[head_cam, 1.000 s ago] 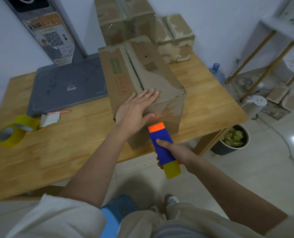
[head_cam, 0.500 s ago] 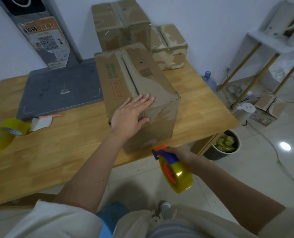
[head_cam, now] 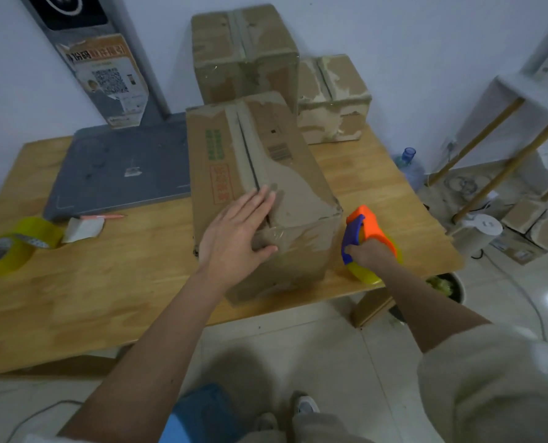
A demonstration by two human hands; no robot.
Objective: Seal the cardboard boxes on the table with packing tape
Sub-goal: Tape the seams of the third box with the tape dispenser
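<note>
A wooden tabletop (head_cam: 112,292) against a white wall carries the centre cardboard box (head_cam: 259,174); left hand (head_cam: 237,231) lies flat, open, on it; right hand (head_cam: 367,252) grips the tape dispenser (head_cam: 367,231) at its right.

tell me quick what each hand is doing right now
Left hand: open, flat on the long brown cardboard box.
Right hand: closed around the orange and blue tape dispenser.

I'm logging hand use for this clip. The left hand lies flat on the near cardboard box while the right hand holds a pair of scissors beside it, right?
Not quite. In the head view the right hand holds an orange and blue tape dispenser with a yellow roll, not scissors. The rest stands: the left hand lies flat on the near brown cardboard box.
</note>
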